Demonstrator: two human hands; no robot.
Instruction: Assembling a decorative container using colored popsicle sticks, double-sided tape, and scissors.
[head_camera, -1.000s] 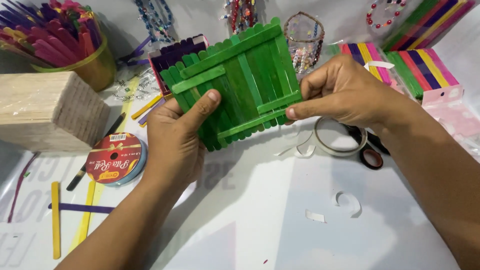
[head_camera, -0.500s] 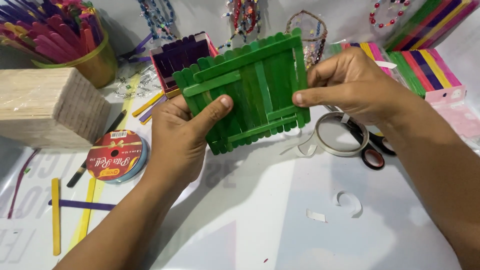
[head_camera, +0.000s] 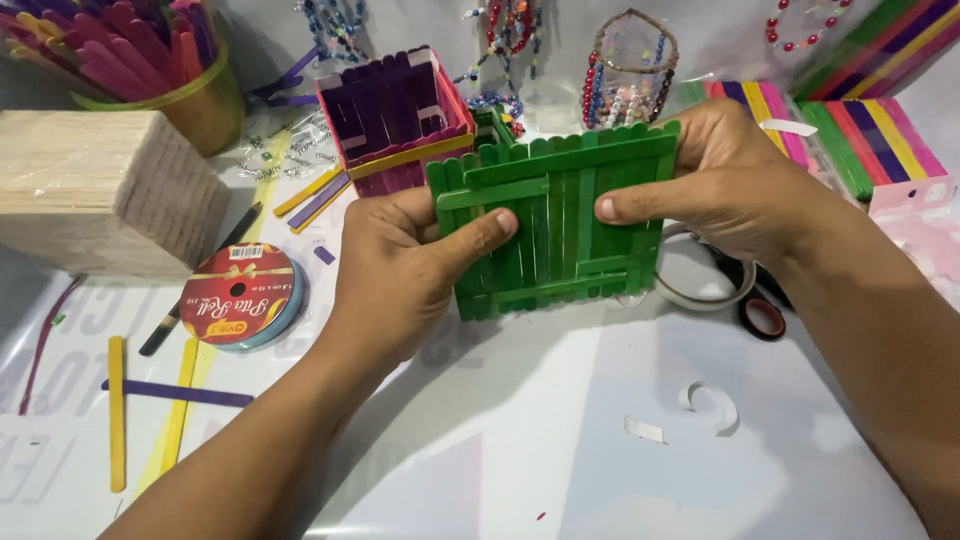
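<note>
Both hands hold a green panel (head_camera: 560, 225) made of craft sticks glued side by side, with cross sticks over its face. It stands nearly upright, its lower edge close to the white table. My left hand (head_camera: 400, 270) grips its left edge, thumb pressed on the front. My right hand (head_camera: 720, 185) grips the right edge, thumb lying across the middle. More green sticks show behind the panel's top.
A purple and pink stick box (head_camera: 395, 115) stands just behind. A pale wooden block (head_camera: 100, 195), a ribbon spool (head_camera: 240, 295) and loose sticks (head_camera: 115, 410) lie left. A cup of coloured sticks (head_camera: 130, 60) is far left. Tape roll (head_camera: 700, 280), scissors (head_camera: 760, 315) and stick packs (head_camera: 860, 135) sit right.
The green panel has turned from tilted to level and upright, and both hands have lowered it toward the table.
</note>
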